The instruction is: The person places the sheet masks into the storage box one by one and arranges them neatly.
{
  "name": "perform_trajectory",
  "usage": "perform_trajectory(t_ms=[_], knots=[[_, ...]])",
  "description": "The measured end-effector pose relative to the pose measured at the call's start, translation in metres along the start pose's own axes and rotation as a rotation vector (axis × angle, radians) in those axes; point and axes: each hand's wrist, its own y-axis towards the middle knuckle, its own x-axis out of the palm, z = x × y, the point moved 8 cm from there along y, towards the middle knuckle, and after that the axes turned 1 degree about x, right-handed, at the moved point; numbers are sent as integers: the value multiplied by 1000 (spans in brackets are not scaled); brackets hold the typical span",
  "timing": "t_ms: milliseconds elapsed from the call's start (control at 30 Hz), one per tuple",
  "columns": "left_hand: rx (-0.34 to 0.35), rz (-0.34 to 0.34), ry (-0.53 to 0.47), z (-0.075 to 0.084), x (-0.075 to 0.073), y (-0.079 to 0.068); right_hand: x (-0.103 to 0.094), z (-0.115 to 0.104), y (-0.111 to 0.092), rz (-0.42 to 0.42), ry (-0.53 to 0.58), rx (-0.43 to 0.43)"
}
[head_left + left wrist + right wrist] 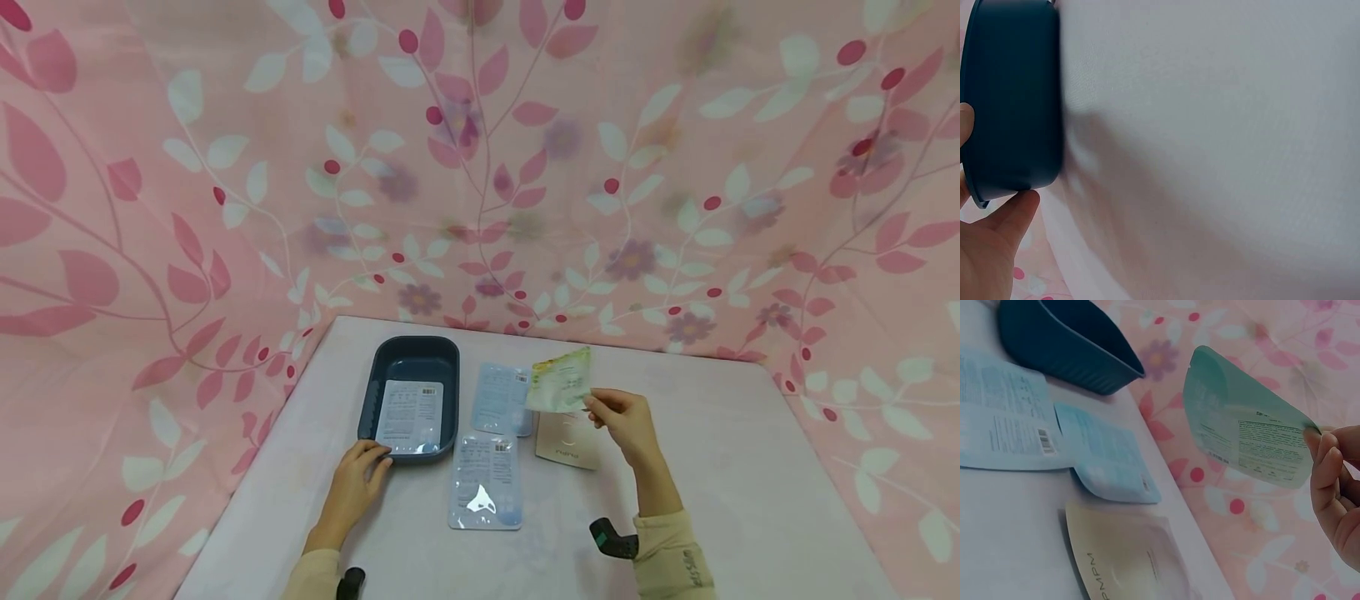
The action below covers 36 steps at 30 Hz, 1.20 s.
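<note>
My right hand [624, 421] pinches a green-and-white sachet [561, 381] by its lower right corner. The sachet hangs raised above the table, and small print covers part of its face in the right wrist view. My left hand [352, 483] holds the near left corner of a dark blue plastic basin [452, 400], fingers at the rim and against the outer wall. Inside the basin lies a pale blue packet [410, 417], printed side up. Below the sachet, a beige packet [567, 450] lies flat on the table, its upper part covered by the sachet in the head view.
Two more pale blue packets lie right of the basin, a farther one [498, 400] and a nearer one [486, 483]. The white-covered table [697, 467] is bordered by a pink floral curtain [480, 167]. Each wrist wears a dark device [613, 540].
</note>
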Motion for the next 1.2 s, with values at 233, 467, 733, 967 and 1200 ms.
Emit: perform_trajectory(t_ms=[233, 467, 733, 967, 1200], knots=[[11, 1, 1, 1, 0, 1, 13, -1, 1, -26, -20, -8], [2, -4, 3, 0, 1, -1, 29, -2, 1, -62, 7, -8], [-9, -4, 6, -1, 0, -3, 54, -7, 2, -118, 21, -26], [-3, -1, -4, 0, 0, -2, 71, -18, -1, -171, 20, -2], [1, 4, -3, 0, 1, -2, 87, -12, 2, -220, 43, -27]])
